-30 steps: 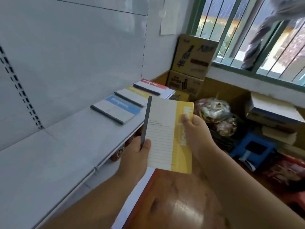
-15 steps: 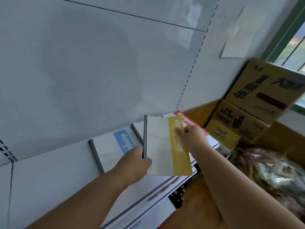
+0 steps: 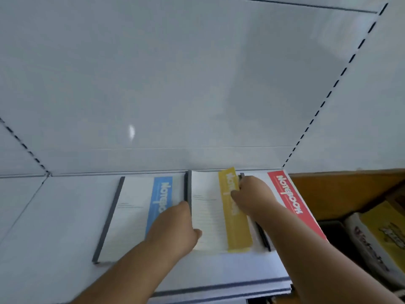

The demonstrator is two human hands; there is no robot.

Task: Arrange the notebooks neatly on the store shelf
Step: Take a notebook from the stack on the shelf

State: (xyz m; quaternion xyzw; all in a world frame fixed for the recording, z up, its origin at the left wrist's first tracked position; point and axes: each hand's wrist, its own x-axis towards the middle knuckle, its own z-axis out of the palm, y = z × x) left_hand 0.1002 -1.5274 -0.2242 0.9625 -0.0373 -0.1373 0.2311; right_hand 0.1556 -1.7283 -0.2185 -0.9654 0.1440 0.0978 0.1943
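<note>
Left hand: the left hand (image 3: pixel 175 229) grips the near left edge of the yellow notebook (image 3: pixel 215 212), thumb on the cover, fingers hidden beneath or behind the spine.
Right hand: the right hand (image 3: pixel 252 198) lies on the yellow band near the far right corner, fingers curled at that edge; whether they pinch it or only press cannot be told.
Yellow notebook: low over the store shelf (image 3: pixel 54 216), its far edge close to the back panel, apparently coming down onto a stack of like notebooks.
Neighbours: blue notebook (image 3: pixel 140 213) just to the left, its right side overlapped by the left hand; red notebook (image 3: pixel 291 202) just to the right, partly behind the right arm.
Off the shelf: yellow packaging (image 3: pixel 381 240) at the far right, lower down.
Step judged: setting down and squaring up, near its end.
Risk: letting go before the spine lines up would leave the notebook skewed on its stack.
Risk: the left hand, drawn out sideways, could nudge the blue notebook out of line.
Risk: a push from the right forearm could shove the red notebook toward the shelf's right end.
</note>
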